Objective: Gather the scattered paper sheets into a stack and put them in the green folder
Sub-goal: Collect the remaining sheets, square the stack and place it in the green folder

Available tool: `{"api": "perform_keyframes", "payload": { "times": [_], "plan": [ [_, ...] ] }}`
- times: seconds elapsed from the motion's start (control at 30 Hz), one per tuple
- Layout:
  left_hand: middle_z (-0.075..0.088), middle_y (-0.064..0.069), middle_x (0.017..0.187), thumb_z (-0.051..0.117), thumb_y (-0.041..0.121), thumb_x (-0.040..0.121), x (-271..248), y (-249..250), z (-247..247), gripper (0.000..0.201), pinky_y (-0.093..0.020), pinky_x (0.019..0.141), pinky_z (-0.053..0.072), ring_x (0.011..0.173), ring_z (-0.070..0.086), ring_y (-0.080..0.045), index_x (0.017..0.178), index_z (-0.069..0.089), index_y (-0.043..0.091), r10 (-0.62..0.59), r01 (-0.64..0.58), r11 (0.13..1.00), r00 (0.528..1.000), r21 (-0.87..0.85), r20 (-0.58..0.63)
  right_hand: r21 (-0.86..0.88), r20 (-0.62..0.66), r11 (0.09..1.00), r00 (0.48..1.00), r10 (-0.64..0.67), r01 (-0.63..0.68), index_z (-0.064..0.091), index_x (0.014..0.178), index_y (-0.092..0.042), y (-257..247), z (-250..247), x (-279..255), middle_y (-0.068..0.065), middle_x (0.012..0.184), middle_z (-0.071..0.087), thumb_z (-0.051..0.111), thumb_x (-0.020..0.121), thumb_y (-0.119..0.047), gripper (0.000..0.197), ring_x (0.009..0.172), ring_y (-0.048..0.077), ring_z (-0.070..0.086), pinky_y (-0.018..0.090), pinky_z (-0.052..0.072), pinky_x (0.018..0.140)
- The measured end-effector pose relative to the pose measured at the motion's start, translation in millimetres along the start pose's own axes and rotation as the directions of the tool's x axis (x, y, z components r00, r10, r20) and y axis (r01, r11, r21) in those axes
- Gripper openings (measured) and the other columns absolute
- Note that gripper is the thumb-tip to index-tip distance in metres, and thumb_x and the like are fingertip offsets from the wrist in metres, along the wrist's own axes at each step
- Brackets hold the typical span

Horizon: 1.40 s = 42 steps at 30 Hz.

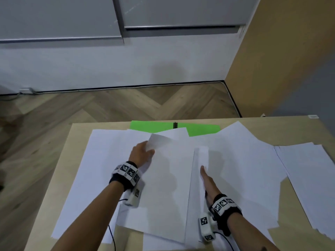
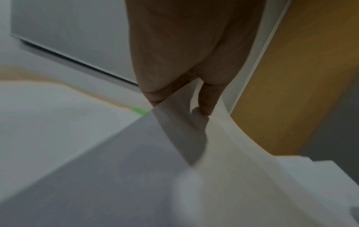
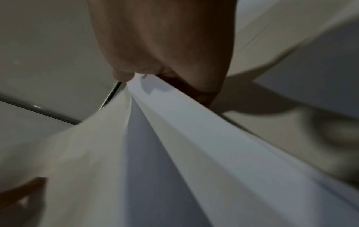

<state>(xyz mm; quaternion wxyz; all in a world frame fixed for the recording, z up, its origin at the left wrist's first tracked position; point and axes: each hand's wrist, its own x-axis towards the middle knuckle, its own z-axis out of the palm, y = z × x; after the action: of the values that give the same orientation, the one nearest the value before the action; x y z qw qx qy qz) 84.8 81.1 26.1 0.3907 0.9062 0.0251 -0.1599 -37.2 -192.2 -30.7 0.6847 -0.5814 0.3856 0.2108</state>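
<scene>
Many white paper sheets lie overlapping on the wooden table. The green folder lies flat at the far edge, its near part covered by sheets; a sliver of the folder shows in the left wrist view. My left hand pinches the far left corner of a middle sheet, and that corner curls upward. In the left wrist view, the left hand has the thumb on top of the paper. My right hand grips the raised right edge of the same bundle, the hand pinching the paper edge.
More sheets spread to the left and to the right, some overhanging the near table edge. A black strap crosses the folder. Beyond the table are a wooden floor, a white wall and an ochre panel.
</scene>
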Motion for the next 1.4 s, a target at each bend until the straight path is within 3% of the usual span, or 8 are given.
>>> {"api": "perform_keyframes", "payload": {
  "times": [0.1, 0.2, 0.3, 0.43, 0.57, 1.0, 1.17, 1.4],
  "plan": [
    [0.068, -0.017, 0.113, 0.058, 0.008, 0.088, 3, -10, 32, 0.030, -0.033, 0.084, 0.047, 0.105, 0.062, -0.034, 0.117, 0.063, 0.007, -0.077, 0.080, 0.994, 0.996, -0.074, 0.048, 0.015, 0.002, 1.000, 1.000, -0.024, 0.024, 0.045, 0.147, -0.011, -2, 6, 1, 0.002, 0.153, 0.044, 0.062, 0.085, -0.067, 0.086, 0.139, 0.023, 0.044, 0.038, 0.034, 0.116],
    [0.066, -0.017, 0.116, 0.053, 0.002, 0.086, 2, -12, 55, 0.032, -0.037, 0.089, 0.048, 0.107, 0.061, -0.034, 0.116, 0.061, 0.006, -0.123, 0.136, 0.979, 0.988, -0.153, 0.088, 0.001, 0.027, 0.989, 0.989, -0.149, 0.149, 0.069, 0.109, -0.012, -5, 14, 1, 0.008, 0.123, 0.071, 0.082, 0.082, -0.010, 0.030, 0.106, 0.018, 0.068, 0.026, 0.051, 0.087],
    [0.067, -0.013, 0.113, 0.059, 0.019, 0.074, 0, -8, 64, 0.040, -0.042, 0.092, 0.049, 0.108, 0.061, -0.032, 0.113, 0.061, 0.010, -0.086, 0.119, 0.961, 0.987, -0.250, 0.139, -0.076, 0.016, 0.978, 0.981, -0.194, 0.195, 0.068, 0.115, -0.009, -12, 22, -1, 0.009, 0.112, 0.075, 0.073, 0.079, 0.013, 0.043, 0.098, 0.020, 0.071, 0.032, 0.053, 0.086],
    [0.070, -0.010, 0.109, 0.081, 0.019, 0.056, -5, 6, 48, 0.063, -0.039, 0.085, 0.055, 0.101, 0.066, -0.027, 0.114, 0.059, 0.010, -0.022, 0.044, 0.859, 0.999, -0.510, 0.049, -0.026, 0.052, 0.948, 0.947, -0.316, 0.318, 0.067, 0.119, -0.008, -47, 34, -21, 0.006, 0.105, 0.077, 0.069, 0.079, 0.014, 0.046, 0.096, 0.022, 0.074, 0.031, 0.057, 0.078],
    [0.068, -0.006, 0.121, 0.080, 0.016, 0.078, -11, 24, 15, 0.057, -0.033, 0.088, 0.055, 0.110, 0.066, -0.020, 0.129, 0.055, 0.014, 0.076, 0.029, 0.676, 0.991, -0.736, 0.109, 0.080, 0.130, 0.901, 0.892, -0.433, 0.426, 0.071, 0.105, -0.004, -98, 33, -59, 0.009, 0.097, 0.078, 0.066, 0.081, 0.018, 0.033, 0.086, 0.022, 0.075, 0.028, 0.058, 0.070],
    [0.072, -0.004, 0.108, 0.072, 0.006, 0.076, -73, 112, -41, 0.036, -0.035, 0.087, 0.056, 0.102, 0.068, -0.022, 0.110, 0.065, 0.016, 0.336, -0.261, 0.619, 0.941, -0.741, -0.050, 0.070, -0.033, 0.768, 0.771, -0.636, 0.637, 0.050, 0.080, -0.020, -140, 11, -159, -0.009, 0.080, 0.056, 0.068, 0.093, -0.003, 0.027, 0.066, -0.004, 0.057, 0.001, 0.042, 0.057],
    [0.073, 0.002, 0.104, 0.074, 0.001, 0.079, -91, 108, -27, 0.039, -0.025, 0.080, 0.054, 0.096, 0.067, -0.014, 0.113, 0.064, 0.018, 0.384, -0.371, 0.598, 0.911, -0.711, -0.153, 0.094, -0.041, 0.708, 0.713, -0.700, 0.700, 0.071, 0.106, -0.009, -124, -5, -154, 0.001, 0.102, 0.077, 0.074, 0.088, -0.004, 0.019, 0.097, 0.006, 0.072, 0.017, 0.053, 0.084],
    [0.076, -0.008, 0.098, 0.084, 0.018, 0.062, -86, 73, 10, 0.025, -0.034, 0.076, 0.056, 0.091, 0.071, -0.023, 0.087, 0.078, 0.019, 0.169, -0.095, 0.664, 0.985, -0.741, 0.025, 0.055, 0.016, 0.831, 0.832, -0.555, 0.553, 0.073, 0.097, -0.012, -91, -14, -119, 0.007, 0.096, 0.078, 0.078, 0.079, 0.006, 0.027, 0.091, 0.019, 0.073, 0.026, 0.057, 0.073]
  ]
}}
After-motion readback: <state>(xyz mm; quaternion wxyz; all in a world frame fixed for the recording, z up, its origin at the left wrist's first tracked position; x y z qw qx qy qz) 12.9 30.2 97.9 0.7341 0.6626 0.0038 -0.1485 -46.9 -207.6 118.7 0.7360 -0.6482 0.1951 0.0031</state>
